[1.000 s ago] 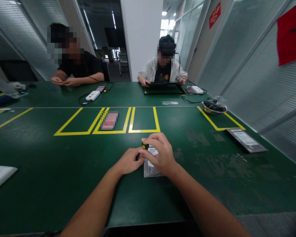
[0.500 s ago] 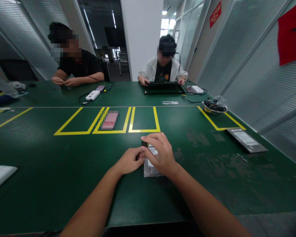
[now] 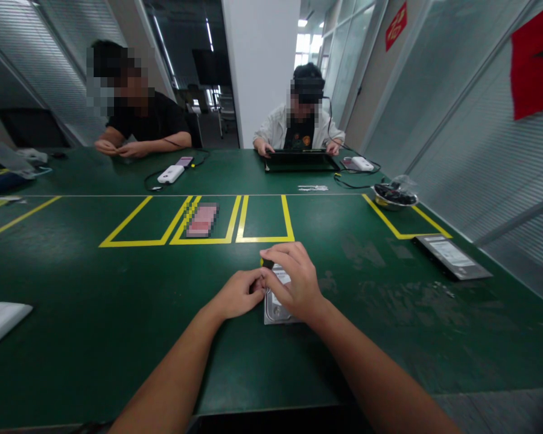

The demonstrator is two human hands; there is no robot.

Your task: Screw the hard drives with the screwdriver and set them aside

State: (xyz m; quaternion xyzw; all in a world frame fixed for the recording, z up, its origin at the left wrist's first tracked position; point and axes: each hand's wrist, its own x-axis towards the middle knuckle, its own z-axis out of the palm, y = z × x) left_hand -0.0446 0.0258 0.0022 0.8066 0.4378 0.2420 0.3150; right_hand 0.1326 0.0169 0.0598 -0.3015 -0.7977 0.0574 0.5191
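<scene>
A hard drive (image 3: 277,310) with a silver metal case and a white label lies on the green table, partly covered by my hands. My right hand (image 3: 296,280) is closed over it, thumb and fingers gripping the short black-and-yellow handle of a screwdriver (image 3: 266,263). The screwdriver's shaft and tip are hidden. My left hand (image 3: 241,294) rests at the drive's left edge, its thumb and fingers pinched together just below the handle. What lies between those left fingertips cannot be made out.
Yellow tape rectangles (image 3: 265,239) mark the table ahead, one with a pink pixelated item (image 3: 202,220). On the right are another hard drive (image 3: 452,256), small loose screws (image 3: 443,290) and a metal bowl (image 3: 394,198) of dark parts. Two people sit opposite; one holds a black panel (image 3: 301,161).
The screwdriver handle has turned in my right fingers, and its yellow part now shows on the left. Both hands have stayed almost in place.
</scene>
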